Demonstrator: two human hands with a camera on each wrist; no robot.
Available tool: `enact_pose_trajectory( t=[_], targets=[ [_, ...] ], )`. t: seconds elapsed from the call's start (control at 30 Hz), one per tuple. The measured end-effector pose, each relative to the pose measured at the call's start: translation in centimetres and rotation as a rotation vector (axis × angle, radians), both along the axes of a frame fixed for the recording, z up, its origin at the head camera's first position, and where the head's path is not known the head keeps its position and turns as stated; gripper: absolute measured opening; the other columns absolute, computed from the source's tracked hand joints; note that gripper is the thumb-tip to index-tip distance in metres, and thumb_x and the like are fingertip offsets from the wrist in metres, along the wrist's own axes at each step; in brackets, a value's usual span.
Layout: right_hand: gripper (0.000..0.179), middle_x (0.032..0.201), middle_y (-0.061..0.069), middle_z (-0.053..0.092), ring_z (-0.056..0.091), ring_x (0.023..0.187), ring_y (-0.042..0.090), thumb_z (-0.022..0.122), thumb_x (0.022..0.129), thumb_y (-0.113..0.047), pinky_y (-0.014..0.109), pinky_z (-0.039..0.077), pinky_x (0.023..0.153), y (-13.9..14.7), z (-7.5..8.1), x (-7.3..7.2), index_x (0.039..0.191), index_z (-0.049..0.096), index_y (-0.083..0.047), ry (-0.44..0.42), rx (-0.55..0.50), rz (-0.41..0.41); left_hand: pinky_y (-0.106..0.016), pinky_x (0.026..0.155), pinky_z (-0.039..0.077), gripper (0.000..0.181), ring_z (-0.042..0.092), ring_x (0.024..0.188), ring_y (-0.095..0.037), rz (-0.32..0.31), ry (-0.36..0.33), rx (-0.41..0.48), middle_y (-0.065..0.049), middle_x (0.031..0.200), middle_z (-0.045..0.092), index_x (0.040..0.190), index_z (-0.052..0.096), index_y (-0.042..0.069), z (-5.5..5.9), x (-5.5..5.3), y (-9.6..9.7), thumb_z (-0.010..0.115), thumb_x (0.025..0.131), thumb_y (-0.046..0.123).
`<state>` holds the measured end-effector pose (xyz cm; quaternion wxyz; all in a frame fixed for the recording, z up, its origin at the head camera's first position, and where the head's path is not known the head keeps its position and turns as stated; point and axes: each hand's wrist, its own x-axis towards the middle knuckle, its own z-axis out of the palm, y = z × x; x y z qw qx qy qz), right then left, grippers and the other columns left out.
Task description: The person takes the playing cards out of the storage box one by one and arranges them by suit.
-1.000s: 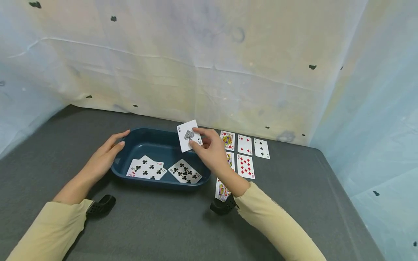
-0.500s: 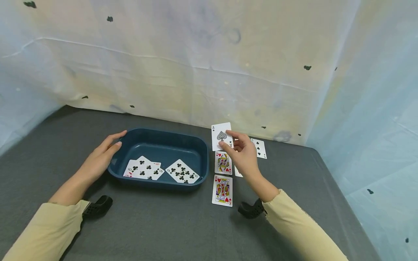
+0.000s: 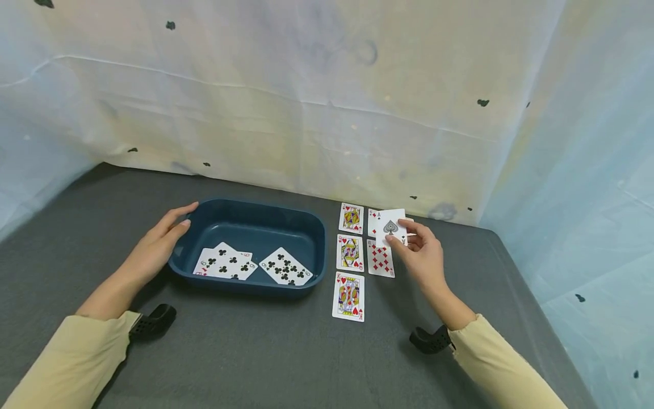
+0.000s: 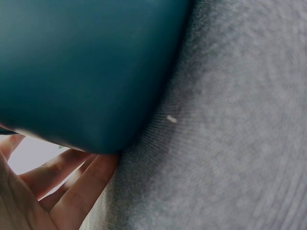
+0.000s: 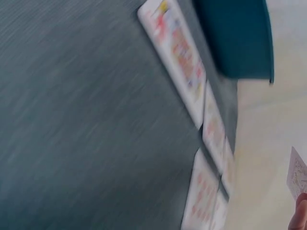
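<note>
My right hand [image 3: 423, 253] pinches an ace of spades [image 3: 390, 228] between thumb and fingers, above the rows of cards on the right. The ace partly covers a red diamond card [image 3: 372, 222] and the top of a many-pip diamond card [image 3: 380, 261]. At the left end of a dark blue tray [image 3: 245, 211], my left hand [image 3: 155, 244] rests with fairly straight fingers against the rim and outer wall. The left wrist view shows its fingertips [image 4: 103, 165] touching that wall. Inside the tray lie overlapping cards [image 3: 225, 262] and a nine of clubs [image 3: 286, 267].
A column of hearts stands right of the tray: jack [image 3: 351, 218], queen [image 3: 349, 253] and king [image 3: 349, 296]. The spade card seen earlier is mostly hidden behind my right hand. A pale curtain [image 3: 286, 113] rises behind the grey table [image 3: 245, 352].
My right hand has carried the ace of spades rightward from above the tray, past the hearts column, to above the diamond cards. My left hand stays at the tray's end.
</note>
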<state>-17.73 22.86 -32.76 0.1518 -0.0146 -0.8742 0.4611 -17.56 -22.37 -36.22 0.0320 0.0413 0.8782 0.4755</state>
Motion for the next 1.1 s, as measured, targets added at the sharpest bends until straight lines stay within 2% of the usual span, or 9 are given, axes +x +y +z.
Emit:
enact_pose_trajectory(
  t=[0.3,0.57,0.77,0.9,1.0,1.1],
  targets=[
    [0.045,0.107,0.014,0.060,0.051,0.076,-0.001,0.074,0.085,-0.020,0.009,0.042,0.066,3.5,-1.7,1.1,0.125,0.061,-0.004,-0.108,0.100,-0.111,-0.076,0.099,0.015,0.055,0.014,0.139,-0.054,0.001,-0.006,0.005,-0.023,0.159,0.007,0.156,0.013,0.022,-0.1,0.1,-0.1,0.023,0.105,0.042],
    [0.041,0.098,0.005,0.057,0.047,0.076,0.004,0.072,0.087,-0.025,0.016,0.039,0.061,5.5,-3.0,1.6,0.123,0.062,-0.008,-0.187,0.084,-0.162,-0.077,0.099,0.016,0.056,0.015,0.138,-0.055,0.004,-0.006,0.001,-0.023,0.159,0.007,0.156,0.013,0.021,-0.1,0.0,0.0,0.023,0.105,0.043],
    [0.043,0.111,0.010,0.058,0.049,0.078,-0.004,0.071,0.088,-0.025,0.014,0.042,0.063,6.4,-3.6,1.6,0.124,0.061,-0.004,-0.258,0.105,-0.127,-0.077,0.099,0.016,0.056,0.015,0.138,-0.054,0.006,-0.009,-0.008,-0.023,0.159,0.007,0.156,0.013,0.021,0.0,0.0,0.1,0.022,0.105,0.042],
    [0.049,0.104,0.013,0.060,0.051,0.071,-0.006,0.072,0.087,-0.022,0.015,0.046,0.061,6.9,-3.6,1.3,0.128,0.057,-0.001,-0.318,0.129,-0.072,-0.077,0.099,0.016,0.056,0.015,0.138,-0.055,0.004,-0.006,-0.008,-0.023,0.159,0.007,0.156,0.013,0.021,0.0,0.0,0.1,0.022,0.105,0.042],
    [0.051,0.101,0.015,0.061,0.055,0.069,-0.003,0.072,0.086,-0.020,0.018,0.048,0.060,7.2,-3.4,1.1,0.130,0.056,0.000,-0.342,0.191,-0.015,-0.077,0.099,0.016,0.056,0.016,0.138,-0.055,0.005,0.001,-0.008,-0.023,0.159,0.008,0.155,0.013,0.021,-0.1,0.0,0.1,0.023,0.105,0.042],
    [0.050,0.103,0.018,0.061,0.059,0.075,0.005,0.073,0.085,-0.022,0.021,0.047,0.061,7.3,-3.2,0.8,0.128,0.058,0.000,-0.340,0.302,0.027,-0.077,0.099,0.016,0.056,0.014,0.138,-0.054,0.007,0.002,-0.006,-0.023,0.159,0.007,0.155,0.013,0.021,-0.1,0.0,0.1,0.023,0.105,0.042]
  ],
)
